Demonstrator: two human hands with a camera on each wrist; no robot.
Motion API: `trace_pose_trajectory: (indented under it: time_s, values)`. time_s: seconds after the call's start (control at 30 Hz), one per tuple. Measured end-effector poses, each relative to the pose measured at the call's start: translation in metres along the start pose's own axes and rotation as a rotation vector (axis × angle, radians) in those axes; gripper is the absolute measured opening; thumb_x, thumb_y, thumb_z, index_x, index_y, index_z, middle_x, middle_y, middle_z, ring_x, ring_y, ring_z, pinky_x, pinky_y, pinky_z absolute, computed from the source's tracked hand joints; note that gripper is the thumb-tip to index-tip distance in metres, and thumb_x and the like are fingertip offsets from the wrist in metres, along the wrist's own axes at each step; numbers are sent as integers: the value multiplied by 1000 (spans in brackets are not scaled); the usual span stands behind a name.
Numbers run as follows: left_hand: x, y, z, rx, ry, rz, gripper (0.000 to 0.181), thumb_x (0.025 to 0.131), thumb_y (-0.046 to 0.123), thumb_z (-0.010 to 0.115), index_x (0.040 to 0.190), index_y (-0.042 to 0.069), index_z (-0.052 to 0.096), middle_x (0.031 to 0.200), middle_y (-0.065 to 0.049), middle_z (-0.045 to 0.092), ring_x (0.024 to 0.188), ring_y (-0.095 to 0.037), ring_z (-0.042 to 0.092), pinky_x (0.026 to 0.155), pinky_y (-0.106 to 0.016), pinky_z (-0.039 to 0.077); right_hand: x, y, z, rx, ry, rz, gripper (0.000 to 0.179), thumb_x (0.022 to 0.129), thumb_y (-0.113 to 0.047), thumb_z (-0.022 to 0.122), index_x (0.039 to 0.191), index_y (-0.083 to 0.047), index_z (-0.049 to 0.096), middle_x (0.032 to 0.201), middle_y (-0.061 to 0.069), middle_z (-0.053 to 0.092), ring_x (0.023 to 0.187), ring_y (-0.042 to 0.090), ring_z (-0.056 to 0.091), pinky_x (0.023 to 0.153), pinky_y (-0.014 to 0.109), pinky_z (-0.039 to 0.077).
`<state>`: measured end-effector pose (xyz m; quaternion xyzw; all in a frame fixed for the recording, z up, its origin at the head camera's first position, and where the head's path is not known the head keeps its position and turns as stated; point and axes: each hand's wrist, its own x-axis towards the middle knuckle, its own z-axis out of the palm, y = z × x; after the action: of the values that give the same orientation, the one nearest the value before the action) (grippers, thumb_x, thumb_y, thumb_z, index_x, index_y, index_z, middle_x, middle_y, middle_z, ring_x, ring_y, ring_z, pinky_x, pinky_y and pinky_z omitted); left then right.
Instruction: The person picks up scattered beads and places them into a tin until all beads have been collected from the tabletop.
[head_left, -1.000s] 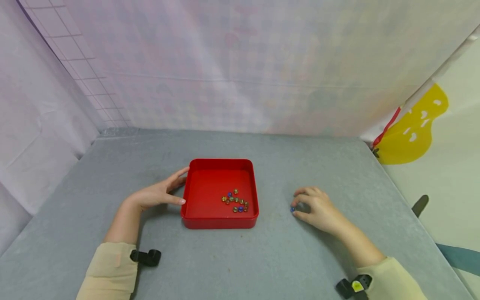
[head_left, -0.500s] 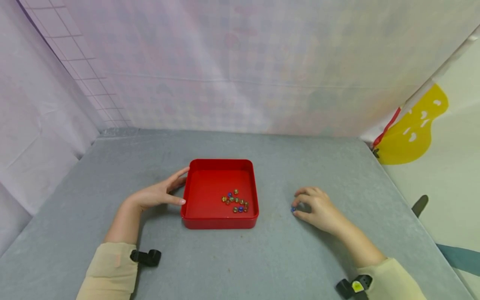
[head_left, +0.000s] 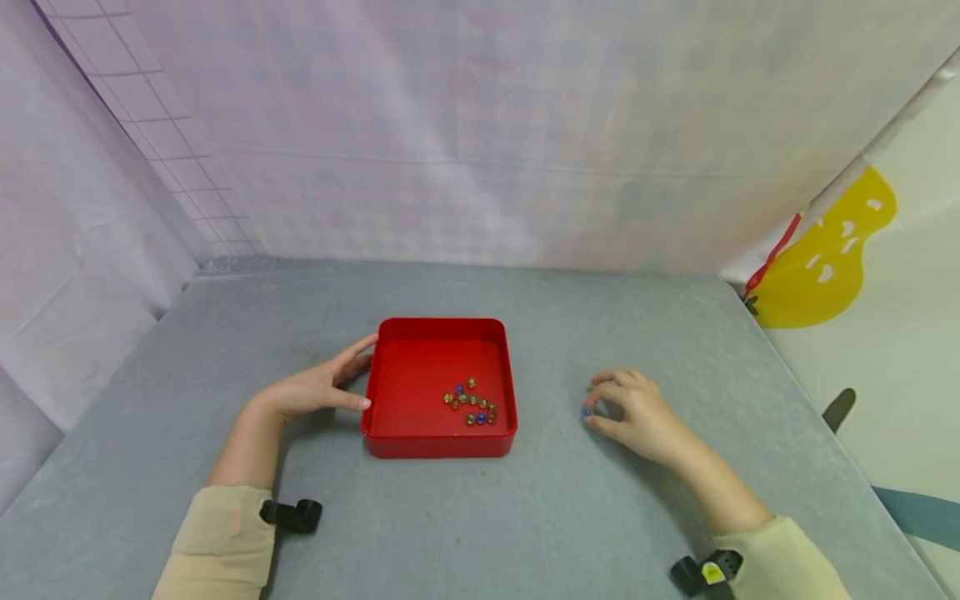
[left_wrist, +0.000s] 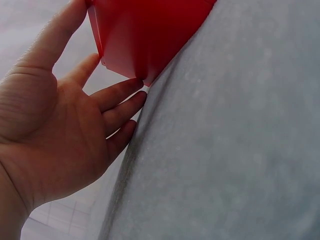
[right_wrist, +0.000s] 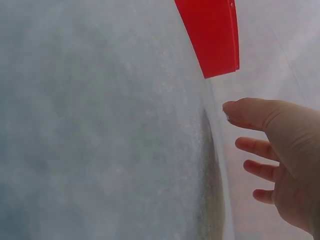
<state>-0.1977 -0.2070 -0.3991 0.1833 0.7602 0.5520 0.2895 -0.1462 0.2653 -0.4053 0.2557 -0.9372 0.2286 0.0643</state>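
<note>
A square red tray (head_left: 439, 447) with low walls stands on the grey table. Several small glass marbles (head_left: 473, 400), blue, amber and greenish, lie in its front right part. Against its left wall rest the fingertips and thumb of my left hand (head_left: 313, 392), spread and nearly straight; the left wrist view shows this hand (left_wrist: 65, 115) from the palm side. To the right of the tray, my right hand (head_left: 633, 417) pinches a blue marble (head_left: 587, 413) between thumb and forefinger. In the right wrist view the thumb hides most of the marble, and the other fingers are loosely bent.
The grey table (head_left: 450, 533) runs back to a pale checked cloth (head_left: 480, 150) hung behind it. White cloth (head_left: 75, 225) also hangs at the left. On the right side a sheet carries a yellow printed shape (head_left: 825, 275).
My right hand has lifted very slightly, and the blue marble has risen with it at the fingertips. The left hand and the tray have stayed in place.
</note>
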Motion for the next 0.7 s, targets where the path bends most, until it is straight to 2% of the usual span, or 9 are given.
trace_pose_trajectory:
  time_s: [0.23, 0.47, 0.7]
  values:
    - [0, 0, 0, 10, 4, -4, 93, 88, 14, 69, 155, 25, 6, 158, -16, 6, 143, -36, 3, 105, -65, 16, 3, -6, -5, 15, 9, 16, 16, 79, -13, 80, 90, -18, 69, 117, 15, 60, 113, 38, 47, 94, 62, 28]
    - [1, -1, -1, 13, 5, -2, 94, 88, 14, 70, 155, 25, 6, 158, -16, 7, 143, -35, 3, 105, -65, 15, 6, -7, -5, 6, 61, -18, 17, 77, -12, 80, 88, -16, 69, 115, 17, 61, 109, 39, 48, 91, 62, 30]
    - [0, -1, -1, 12, 4, -1, 94, 88, 14, 70, 155, 25, 6, 158, -16, 6, 144, -34, 3, 106, -65, 14, 9, -9, -8, 39, 57, 7, 14, 79, -13, 79, 89, -17, 69, 118, 17, 59, 113, 38, 46, 94, 61, 27]
